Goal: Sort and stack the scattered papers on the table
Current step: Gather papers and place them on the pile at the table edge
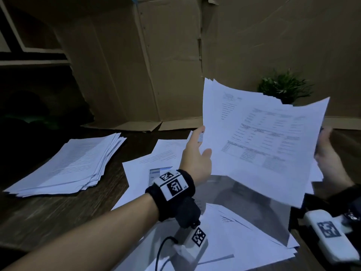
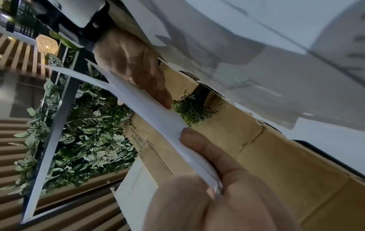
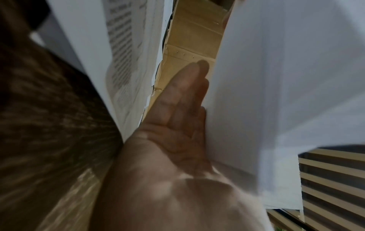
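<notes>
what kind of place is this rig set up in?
Probably an improvised recording spot in an office or lounge: a dark wood table backed by flattened cardboard, a small potted plant, and a foliage wall beside wooden slats.

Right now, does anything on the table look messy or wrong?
Yes. Loose papers lie crooked and overlapping near the left hand, unlike the stack further left. That stack's edges fan out unevenly too.

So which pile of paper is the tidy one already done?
Find the tall cardboard sheet standing at the back of the dark wooden table. In front of it, on the left, lies the stacked pile of papers. It is thick and roughly squared, lying alone, while the loose sheets on the right overlap messily.
</notes>
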`<state>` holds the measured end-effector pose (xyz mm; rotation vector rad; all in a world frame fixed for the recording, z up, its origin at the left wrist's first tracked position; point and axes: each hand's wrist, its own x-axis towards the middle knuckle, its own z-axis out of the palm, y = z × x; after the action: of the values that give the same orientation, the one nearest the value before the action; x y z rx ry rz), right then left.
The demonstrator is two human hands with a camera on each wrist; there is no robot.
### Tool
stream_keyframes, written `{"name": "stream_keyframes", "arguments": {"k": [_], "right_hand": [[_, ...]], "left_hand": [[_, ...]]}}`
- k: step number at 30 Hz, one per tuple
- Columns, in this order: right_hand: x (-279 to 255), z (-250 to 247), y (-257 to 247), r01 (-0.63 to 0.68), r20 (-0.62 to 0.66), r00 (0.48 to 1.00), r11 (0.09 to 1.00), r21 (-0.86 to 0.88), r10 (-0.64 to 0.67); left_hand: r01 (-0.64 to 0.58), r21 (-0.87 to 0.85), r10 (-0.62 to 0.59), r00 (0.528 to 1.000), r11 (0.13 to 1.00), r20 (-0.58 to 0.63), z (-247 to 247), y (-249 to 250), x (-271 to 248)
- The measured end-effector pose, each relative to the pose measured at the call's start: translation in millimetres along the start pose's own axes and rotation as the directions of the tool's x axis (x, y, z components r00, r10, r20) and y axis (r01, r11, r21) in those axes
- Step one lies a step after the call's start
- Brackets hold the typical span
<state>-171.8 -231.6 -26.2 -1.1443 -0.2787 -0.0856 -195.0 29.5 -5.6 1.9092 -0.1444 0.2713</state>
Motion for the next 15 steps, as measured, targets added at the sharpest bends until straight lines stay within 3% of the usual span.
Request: {"name": "stream_keyframes", "arguments": {"k": [1,3,4,5,7,10,15], "right_hand": [[-8,-2,-1,-0.070,-0.002,0.998,0.994,0.087,0.071],[-6,2,3,-0.118,0.012,0.993,0.992,-0.034,0.118],[-4,4,3,-0.255,0.031,0.967,0.964,0.081,0.253],[-5,5,0,-0.255,-0.012,0.967,0.967,0.023,0.255],[-4,4,-2,-0.262,0.042,0.964,0.963,-0.058,0.264],[-1,3,1,-0.202,-0.029,0.979,0.966,-0.162,0.200],[-9,13,0,-0.119,0.071,0.986,0.935,-0.333,0.151]], "left_hand": [[-0.006,-0.001,0.006,1.000,1.000,-0.004,1,0,1],[-0.014,-0.001,0.014,1.000,1.000,0.002,2,0,2],[-0.021,-0.003,0.021,1.000,1.000,0.010,1,-1,3],[-0.020,-0.014,0.021,0.999,1.000,0.030,-2,-2,3],[0.003,-0.036,0.001,0.993,0.999,0.116,-12,-5,7],[0.083,-0.005,-0.079,0.957,0.996,0.279,-35,0,15],[0.110,0.007,-0.105,0.924,0.994,0.367,-44,8,21]]}}
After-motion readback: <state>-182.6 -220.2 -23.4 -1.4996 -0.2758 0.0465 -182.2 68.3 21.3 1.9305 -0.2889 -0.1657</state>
